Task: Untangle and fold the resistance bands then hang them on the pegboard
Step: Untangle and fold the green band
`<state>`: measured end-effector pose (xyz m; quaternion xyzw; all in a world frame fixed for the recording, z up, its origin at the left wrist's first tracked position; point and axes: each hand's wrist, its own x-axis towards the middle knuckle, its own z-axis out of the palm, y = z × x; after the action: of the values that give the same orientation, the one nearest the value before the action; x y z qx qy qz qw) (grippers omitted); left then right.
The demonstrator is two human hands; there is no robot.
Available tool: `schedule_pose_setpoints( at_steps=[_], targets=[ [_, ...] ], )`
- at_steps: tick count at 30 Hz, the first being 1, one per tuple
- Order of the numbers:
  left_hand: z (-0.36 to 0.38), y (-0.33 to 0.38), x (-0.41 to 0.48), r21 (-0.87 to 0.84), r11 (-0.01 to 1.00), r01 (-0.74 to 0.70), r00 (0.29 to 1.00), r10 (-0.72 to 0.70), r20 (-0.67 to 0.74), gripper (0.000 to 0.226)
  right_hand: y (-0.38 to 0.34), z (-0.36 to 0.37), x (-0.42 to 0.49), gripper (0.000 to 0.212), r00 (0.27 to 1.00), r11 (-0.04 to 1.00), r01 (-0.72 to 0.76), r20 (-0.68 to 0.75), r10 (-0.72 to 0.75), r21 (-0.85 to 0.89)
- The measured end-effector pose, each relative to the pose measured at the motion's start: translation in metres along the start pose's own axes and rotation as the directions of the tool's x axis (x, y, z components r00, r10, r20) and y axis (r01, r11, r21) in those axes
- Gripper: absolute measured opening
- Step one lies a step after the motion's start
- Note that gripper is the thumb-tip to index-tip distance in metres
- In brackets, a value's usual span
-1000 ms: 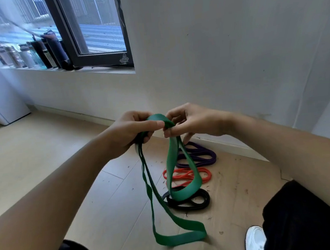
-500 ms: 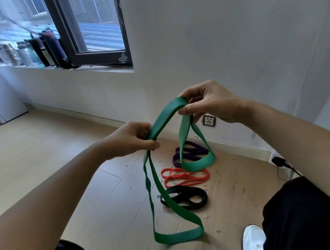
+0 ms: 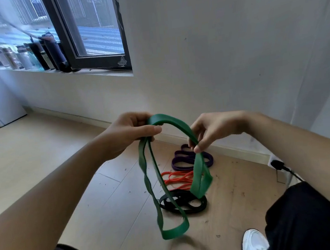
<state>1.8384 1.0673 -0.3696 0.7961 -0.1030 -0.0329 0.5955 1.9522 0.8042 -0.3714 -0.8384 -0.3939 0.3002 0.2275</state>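
**Layout**

Green flat rubber band (image 3: 200, 167) hangs mid-frame, strung between left hand (image 3: 128, 134) and right hand (image 3: 213, 130). Behind it on the pale wood-plank floor (image 3: 42, 156), three in a line up-frame: black rubber band (image 3: 188, 210) lowest, orange rubber band (image 3: 175, 181) next, purple rubber band (image 3: 182, 167) farthest. Dark and metal bottles (image 3: 50, 53) stand on the windowsill (image 3: 94, 72), upper left.

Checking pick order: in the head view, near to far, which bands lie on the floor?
Black flat rubber band → thin orange-red rubber band → purple flat rubber band.

4 resistance bands (image 3: 200, 167), 2 hands (image 3: 128, 134), 2 shoes (image 3: 254, 243), 1 window (image 3: 98, 30)
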Motion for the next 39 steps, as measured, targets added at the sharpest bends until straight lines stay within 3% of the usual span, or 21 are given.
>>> schedule_pose_setpoints(
  at_steps=[2,6,9,12,17,21,24,28,31,35,39],
  targets=[
    [0.009,0.006,0.002,0.007,1.0,-0.021,1.0,0.021,-0.002,0.033,-0.016,0.008,0.006,0.026,0.998,0.997,0.061,0.0,-0.061,0.047],
    [0.017,0.011,0.003,0.041,0.999,-0.029,1.0,0.029,0.0,0.038,-0.037,0.007,0.005,0.032,0.946,0.937,0.273,-0.237,-0.22,0.22],
    [0.017,0.009,0.004,0.038,0.999,-0.031,0.999,0.032,-0.009,0.034,-0.045,0.004,0.0,0.03,0.899,0.927,0.341,-0.343,-0.273,0.156],
    [0.017,0.007,0.005,0.047,0.998,-0.036,0.999,0.037,-0.018,0.028,-0.046,0.001,-0.005,0.029,0.856,0.914,0.387,-0.416,-0.308,0.12],
    [0.018,-0.009,0.002,0.257,0.966,-0.011,0.998,-0.005,0.06,0.016,-0.048,-0.003,-0.006,0.021,0.729,0.857,0.5,-0.596,-0.336,0.128],
    [0.013,-0.017,0.0,0.262,0.964,0.043,0.999,-0.047,0.01,0.019,-0.046,-0.01,-0.008,0.016,0.65,0.774,0.588,-0.706,-0.281,0.234],
    [0.005,-0.018,-0.001,0.21,0.977,0.04,0.999,-0.038,-0.014,0.025,-0.038,-0.012,-0.01,0.013,0.676,0.794,0.55,-0.696,-0.242,0.258],
    [-0.005,-0.011,-0.004,-0.007,1.0,0.021,0.991,-0.022,-0.134,0.051,-0.02,-0.019,-0.015,0.025,0.795,0.88,0.392,-0.581,-0.177,0.268],
    [-0.006,-0.001,0.0,-0.149,0.987,-0.053,0.974,0.019,-0.225,0.05,-0.012,-0.017,-0.014,0.025,0.884,0.951,0.243,-0.446,-0.137,0.19],
    [0.006,0.008,0.004,-0.111,0.986,-0.123,0.967,0.094,-0.239,0.048,-0.014,-0.004,-0.008,0.025,0.941,0.983,0.147,-0.321,-0.106,0.106],
    [0.023,0.012,0.009,0.016,0.987,-0.163,0.963,0.162,-0.214,0.043,-0.022,0.004,0.0,0.032,0.928,0.97,0.197,-0.345,-0.138,0.141]
  ],
)
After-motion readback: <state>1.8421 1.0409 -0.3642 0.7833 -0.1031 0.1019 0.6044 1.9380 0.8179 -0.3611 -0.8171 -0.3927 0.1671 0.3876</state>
